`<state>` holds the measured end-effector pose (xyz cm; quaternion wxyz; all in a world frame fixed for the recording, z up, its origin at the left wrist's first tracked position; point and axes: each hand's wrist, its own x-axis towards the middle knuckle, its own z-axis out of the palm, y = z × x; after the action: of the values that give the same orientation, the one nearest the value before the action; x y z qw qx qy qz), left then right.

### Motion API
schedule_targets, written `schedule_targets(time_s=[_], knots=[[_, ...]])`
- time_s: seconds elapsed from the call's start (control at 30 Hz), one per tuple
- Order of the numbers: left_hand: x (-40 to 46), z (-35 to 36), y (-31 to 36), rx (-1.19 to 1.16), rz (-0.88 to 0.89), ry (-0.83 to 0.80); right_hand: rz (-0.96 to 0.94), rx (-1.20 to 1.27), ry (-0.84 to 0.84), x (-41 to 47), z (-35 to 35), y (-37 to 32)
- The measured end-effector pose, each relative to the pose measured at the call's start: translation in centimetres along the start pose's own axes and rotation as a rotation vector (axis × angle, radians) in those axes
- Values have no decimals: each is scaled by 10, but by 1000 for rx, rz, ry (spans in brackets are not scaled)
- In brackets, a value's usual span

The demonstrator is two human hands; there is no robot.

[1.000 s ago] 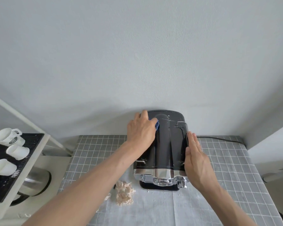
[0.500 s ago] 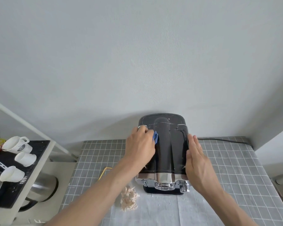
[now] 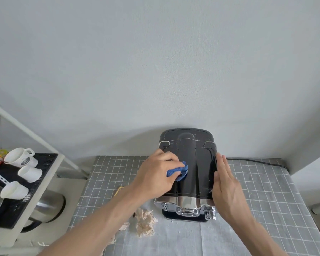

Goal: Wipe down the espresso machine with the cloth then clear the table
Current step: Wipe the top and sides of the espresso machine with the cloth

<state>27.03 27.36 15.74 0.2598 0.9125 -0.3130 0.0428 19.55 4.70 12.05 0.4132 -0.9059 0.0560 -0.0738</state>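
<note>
Far left there's a black rack (image 3: 44, 163) with three white mugs (image 3: 19, 159) lying on their sides, and a shiny metal pot (image 3: 48, 207) tucked below it. Next over is the table (image 3: 266, 191) with its grey grid cover. Near its front edge sits a crumpled wad of beige paper (image 3: 145, 223), with a few scraps beside it and something thin and yellow (image 3: 118, 190) poking out behind the forearm, can't tell what it is.

The left hand (image 3: 155, 179) is curled around a bunched blue cloth (image 3: 179, 171) and pressing it onto the left part of the top of the espresso machine (image 3: 194, 169). The machine is black on top with a chrome front and stands at the back of the table against the wall. The right hand (image 3: 227, 189) is flat, fingers straight and together, resting against the machine's right side, holding nothing. Behind it a black cord (image 3: 257, 162) runs off to the right along the back of the table.
</note>
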Motion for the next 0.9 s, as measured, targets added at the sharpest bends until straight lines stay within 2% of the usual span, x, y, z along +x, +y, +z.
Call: schedule_targets(time_s=[0.17,0.33,0.57,0.7,0.77,0.9], knots=[[50,6,-10,97,-71,107,-19,-4,0,0,-1,1],[89,10,-10,90,-136,50,22,-30,-6,-1,2,3],[11,-2,10,-68,60,-104,-7,9,40,-1,6,0],[-16,-10,18,-60,106,-165,18,4,56,-2,5,-1],[-3,-8,14,-23,88,-112,22,-4,50,-1,4,0],[41,1,-7,166,-67,76,19,-1,10,1,2,1]])
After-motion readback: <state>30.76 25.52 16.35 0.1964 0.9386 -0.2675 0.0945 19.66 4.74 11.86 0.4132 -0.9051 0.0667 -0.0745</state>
